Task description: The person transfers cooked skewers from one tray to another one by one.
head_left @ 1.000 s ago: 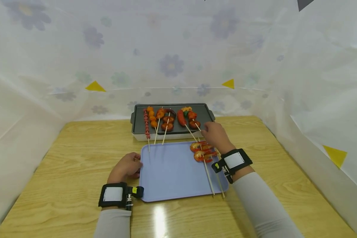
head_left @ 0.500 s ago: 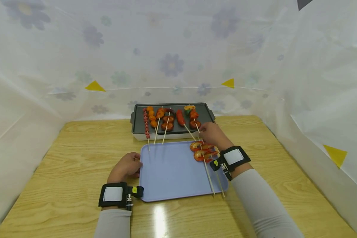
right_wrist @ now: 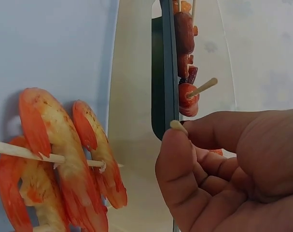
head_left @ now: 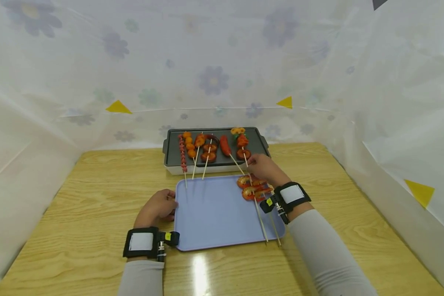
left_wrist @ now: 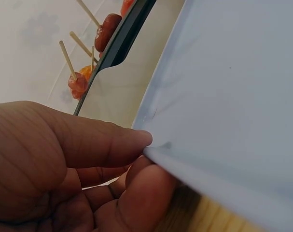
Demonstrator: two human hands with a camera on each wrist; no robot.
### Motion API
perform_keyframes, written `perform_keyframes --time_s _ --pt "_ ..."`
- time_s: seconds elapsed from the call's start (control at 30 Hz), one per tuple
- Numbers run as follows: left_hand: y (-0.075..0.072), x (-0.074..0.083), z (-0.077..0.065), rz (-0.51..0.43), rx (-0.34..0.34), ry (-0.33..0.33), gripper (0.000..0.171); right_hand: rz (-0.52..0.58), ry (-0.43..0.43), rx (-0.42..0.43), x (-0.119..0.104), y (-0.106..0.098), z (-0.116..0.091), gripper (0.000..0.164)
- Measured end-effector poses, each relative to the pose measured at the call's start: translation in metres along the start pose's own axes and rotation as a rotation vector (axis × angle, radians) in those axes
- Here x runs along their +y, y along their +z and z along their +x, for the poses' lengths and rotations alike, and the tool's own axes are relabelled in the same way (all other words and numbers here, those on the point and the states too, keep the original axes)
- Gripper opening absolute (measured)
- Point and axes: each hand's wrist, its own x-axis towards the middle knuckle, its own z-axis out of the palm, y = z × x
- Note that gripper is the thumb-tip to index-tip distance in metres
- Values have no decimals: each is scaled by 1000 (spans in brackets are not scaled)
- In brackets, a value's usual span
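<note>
My left hand (head_left: 159,205) grips the far left corner of a pale blue tray (head_left: 214,218); in the left wrist view the thumb (left_wrist: 112,142) lies on top and the fingers curl underneath. Over the grill pan's front edge, my right hand (head_left: 266,167) pinches the stick of a mixed skewer (head_left: 242,141) with yellow, green, red and brown pieces. The stick's end (right_wrist: 178,126) pokes out between thumb and finger in the right wrist view. The skewer's food lies at the right side of the black grill pan (head_left: 258,144). Prawn skewers (head_left: 252,192) lie on the tray's right side, beside my right wrist.
On the pan, a sausage skewer (head_left: 225,146) lies left of the mixed one. Farther left are a brown round-slice skewer (head_left: 209,156), an orange ball skewer (head_left: 189,144) and a thin pink one (head_left: 182,153). A wooden table (head_left: 107,193) and white patterned sheets (head_left: 214,49) surround the setup.
My right hand has shifted slightly left and the mixed skewer's far end has swung right, away from the sausage, so it lies straighter. The left hand and tray have stayed put.
</note>
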Motion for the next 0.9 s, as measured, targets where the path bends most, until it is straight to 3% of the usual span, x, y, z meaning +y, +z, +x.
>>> perform_keyframes --time_s 0.2,0.4,0.63,0.9 --pt "0 0 1 3 -1 -4 38 -11 -3 12 -1 3 0 17" --pt "0 -1 1 -5 2 -4 38 -106 -17 9 1 6 3 10" --pt "0 0 1 0 3 -8 38 -264 -118 25 8 8 5 9" --pt "0 0 0 -2 5 -6 38 -325 -232 109 22 15 7 7"
